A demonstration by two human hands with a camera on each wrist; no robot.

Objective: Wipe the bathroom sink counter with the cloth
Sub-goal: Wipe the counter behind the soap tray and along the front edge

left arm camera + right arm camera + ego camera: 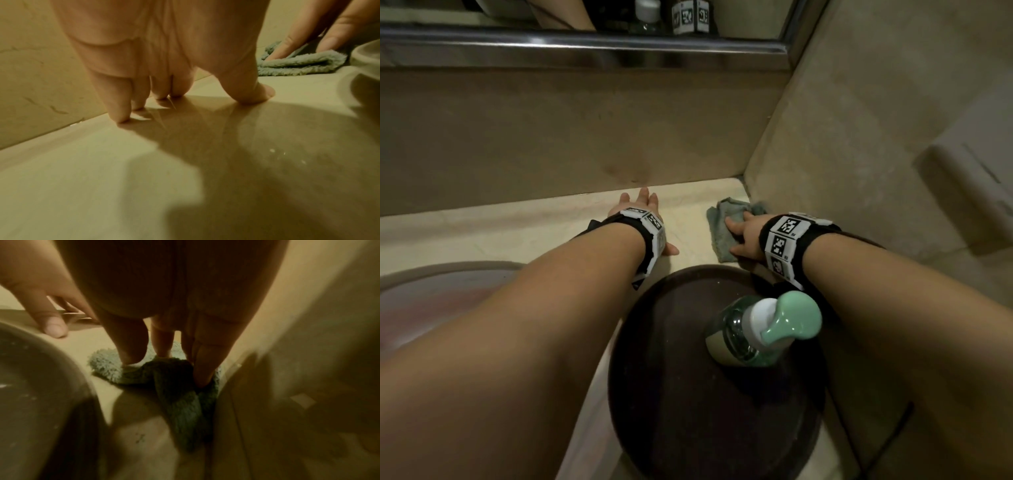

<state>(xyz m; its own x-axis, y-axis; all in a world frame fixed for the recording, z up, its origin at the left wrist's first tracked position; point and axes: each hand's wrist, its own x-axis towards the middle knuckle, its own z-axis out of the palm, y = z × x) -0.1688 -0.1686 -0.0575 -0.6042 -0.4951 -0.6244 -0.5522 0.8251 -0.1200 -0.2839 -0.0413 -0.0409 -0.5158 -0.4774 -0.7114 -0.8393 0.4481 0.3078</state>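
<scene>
A grey-green terry cloth (722, 222) lies crumpled in the back right corner of the pale stone counter (517, 233). My right hand (744, 233) presses down on it with straight fingers, thumb off to the side. The right wrist view has those fingertips (131, 356) on the cloth (176, 394), close to the side wall. My left hand (642, 209) rests on bare counter left of the cloth, fingers spread and holding nothing. In the left wrist view its fingertips (121, 113) and thumb touch the counter (82, 162), with the cloth (298, 66) beyond.
A dark round tray (681, 377) sits just in front of both hands and carries a pump soap bottle (763, 329) with a mint-green head. The sink basin (431, 301) is at the left. A side wall (842, 154) bounds the counter on the right, and a mirror ledge (585, 41) runs above the back wall.
</scene>
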